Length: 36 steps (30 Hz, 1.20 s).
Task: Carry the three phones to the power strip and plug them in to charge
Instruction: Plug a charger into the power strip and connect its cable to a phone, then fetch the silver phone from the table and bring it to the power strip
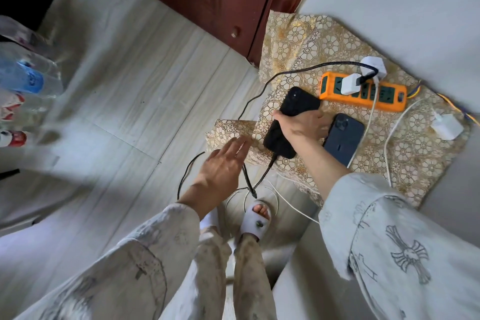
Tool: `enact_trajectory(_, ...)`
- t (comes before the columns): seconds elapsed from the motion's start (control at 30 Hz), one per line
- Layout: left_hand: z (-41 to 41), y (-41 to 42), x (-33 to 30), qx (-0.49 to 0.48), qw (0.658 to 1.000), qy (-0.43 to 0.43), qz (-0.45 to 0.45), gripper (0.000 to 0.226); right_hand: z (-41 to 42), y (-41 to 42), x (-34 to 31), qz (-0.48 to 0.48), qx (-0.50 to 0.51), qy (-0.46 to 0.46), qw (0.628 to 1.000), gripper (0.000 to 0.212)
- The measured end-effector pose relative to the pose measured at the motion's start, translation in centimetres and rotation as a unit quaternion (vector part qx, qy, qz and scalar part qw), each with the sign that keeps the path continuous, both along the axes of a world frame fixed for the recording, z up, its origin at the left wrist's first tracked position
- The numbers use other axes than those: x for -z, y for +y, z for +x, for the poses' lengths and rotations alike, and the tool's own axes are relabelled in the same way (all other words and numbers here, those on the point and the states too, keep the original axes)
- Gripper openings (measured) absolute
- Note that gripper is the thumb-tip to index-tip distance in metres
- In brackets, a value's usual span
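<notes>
The black phone [291, 122] sits in my right hand [302, 125], fingers curled over its middle, just above the patterned cloth [324, 41] and beside the orange power strip [363, 92]. A black cable [262, 86] runs from a white charger in the strip and seems already seated in the phone's lower end. The blue phone [344, 139] lies flat just right of my hand, a white cable [368, 117] running to it. A third phone I cannot see. My left hand [223, 163] hovers with fingers straight, holding nothing. These are stiff, smooth slabs, likely slippery and breakable, so I judge gripping the long edges safest, never hanging them by the cord.
</notes>
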State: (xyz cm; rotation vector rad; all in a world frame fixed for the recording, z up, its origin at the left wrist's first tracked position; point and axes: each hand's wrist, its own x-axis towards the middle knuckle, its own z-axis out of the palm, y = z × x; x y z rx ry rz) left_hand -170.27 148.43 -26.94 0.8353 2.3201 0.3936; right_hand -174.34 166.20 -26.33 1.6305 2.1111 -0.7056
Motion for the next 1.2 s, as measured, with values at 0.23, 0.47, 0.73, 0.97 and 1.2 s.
enact_trajectory(0.23, -0.1, 1.6, 0.4, 0.052, 0.997, -0.033, -0.041, 0.077, 0.3, 0.0, -0.4, -0.009, -0.032, -0.011, 0.999, 0.105)
enact_trajectory(0.47, -1.0, -1.0, -3.2, 0.042, 0.992, -0.096, -0.073, 0.062, 3.5, -0.2, -4.6, -0.114, -0.036, 0.060, 0.991, 0.069)
enact_trajectory(0.73, 3.1, -9.4, -16.2, -0.163, 0.984, -0.072, -0.026, 0.053, 9.7, -4.6, -18.6, -0.218, -0.150, 0.147, 0.953, 0.059)
enact_trajectory(0.97, 10.8, -14.7, -26.0, -0.342, 0.938, 0.034, 0.047, 0.043, 14.1, -9.9, -27.9, -0.300, -0.313, 0.194, 0.880, 0.048)
enact_trajectory(1.2, 19.2, -22.5, -33.2, -0.506, 0.851, 0.119, 0.081, 0.039, 14.5, -20.3, -35.1, -0.313, -0.499, 0.225, 0.776, 0.042)
